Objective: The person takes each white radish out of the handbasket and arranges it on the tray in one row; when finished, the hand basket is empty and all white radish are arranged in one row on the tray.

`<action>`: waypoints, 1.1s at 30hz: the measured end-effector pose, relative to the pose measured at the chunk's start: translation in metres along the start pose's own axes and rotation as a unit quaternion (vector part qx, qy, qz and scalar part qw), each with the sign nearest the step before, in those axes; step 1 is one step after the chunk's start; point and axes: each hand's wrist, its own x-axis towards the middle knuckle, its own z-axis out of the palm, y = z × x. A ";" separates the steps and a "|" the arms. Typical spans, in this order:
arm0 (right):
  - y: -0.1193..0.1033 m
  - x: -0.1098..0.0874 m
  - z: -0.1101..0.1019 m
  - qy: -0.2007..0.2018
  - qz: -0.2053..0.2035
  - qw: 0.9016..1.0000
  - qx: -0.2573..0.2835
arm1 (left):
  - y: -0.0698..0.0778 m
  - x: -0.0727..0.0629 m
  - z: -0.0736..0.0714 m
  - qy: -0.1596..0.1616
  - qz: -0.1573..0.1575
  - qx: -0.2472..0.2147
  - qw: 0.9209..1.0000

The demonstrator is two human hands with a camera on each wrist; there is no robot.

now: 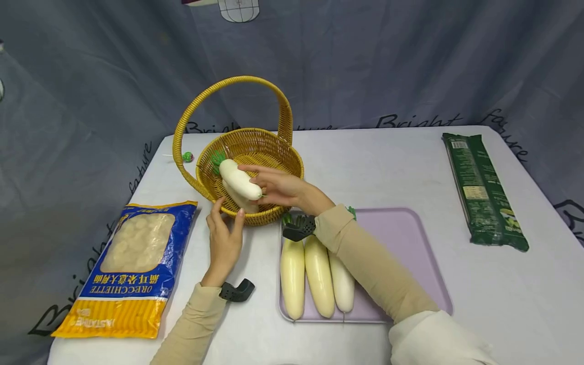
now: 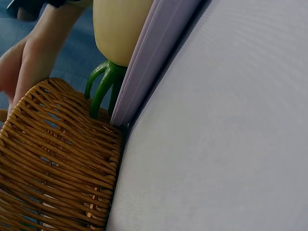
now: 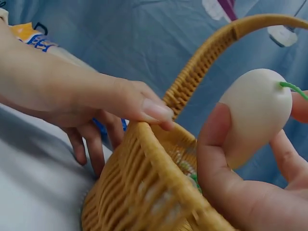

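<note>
My right hand [image 1: 285, 190] grips a white radish [image 1: 239, 180] with green leaves over the wicker basket [image 1: 298, 165], its thumb and fingers on either side of the root. The radish tilts, leafy end towards the basket's far left. Beneath it, another white radish [image 1: 242, 198] lies inside the basket, partly hidden. At the near-left rim, my left hand [image 1: 224, 243] holds the basket; in the right wrist view its thumb [image 3: 156, 109] lies over the rim while other fingers hang outside the wall. Three white radishes [image 1: 319, 276] lie side by side on the purple tray [image 1: 401, 253], partly under my right forearm.
A blue and yellow orecchiette bag [image 1: 137, 243] lies left of the basket. Beside the tall basket handle [image 1: 182, 121] is a small green-and-red lollipop [image 1: 187, 157]. A dark green packet [image 1: 483, 190] lies far right on the white table [image 1: 374, 167]. Grey curtain hangs behind.
</note>
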 end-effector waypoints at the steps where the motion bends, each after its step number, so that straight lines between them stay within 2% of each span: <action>1: -0.001 -0.005 -0.002 0.004 -0.003 1.000 0.003 | 0.000 0.000 0.000 0.000 0.001 0.001 1.000; 8: -0.014 -0.055 -0.013 0.040 -0.036 0.998 0.009 | -0.001 0.002 -0.004 0.005 -0.001 -0.002 1.000; 12: -0.027 -0.096 -0.021 0.057 -0.059 0.997 0.008 | -0.002 0.002 -0.004 0.002 -0.006 -0.006 1.000; 17: -0.028 -0.151 -0.040 0.085 -0.074 0.993 -0.031 | -0.002 0.003 -0.003 -0.007 -0.006 -0.006 1.000; 24: -0.004 -0.217 -0.064 0.146 -0.077 0.982 -0.095 | -0.004 0.003 -0.003 0.004 -0.004 -0.007 1.000; 30: 0.032 -0.271 -0.078 0.166 -0.068 0.973 -0.143 | -0.006 0.000 0.003 -0.008 -0.001 -0.014 1.000; 33: 0.050 -0.292 -0.079 0.182 -0.048 0.967 -0.174 | -0.006 -0.001 0.005 -0.008 0.000 -0.016 1.000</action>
